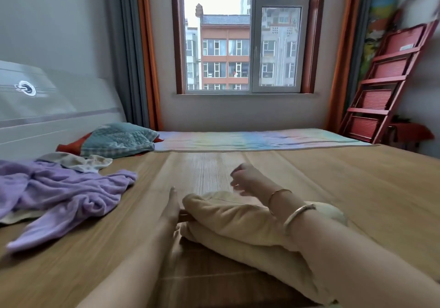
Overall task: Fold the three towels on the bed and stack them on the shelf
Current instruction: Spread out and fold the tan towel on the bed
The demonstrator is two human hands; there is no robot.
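Beige towel [240,222] between both hands

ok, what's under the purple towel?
A pale cloth edge pokes out beneath the purple towel at its near-left side, on the bed mat. The rest underneath is covered.

Grey walls, wood-framed window [240,45] with daylight and apartment blocks outside, grey and orange curtains [140,52] on either side, pale padded headboard [47,107] at left, red folded rack [385,83] leaning against the right wall
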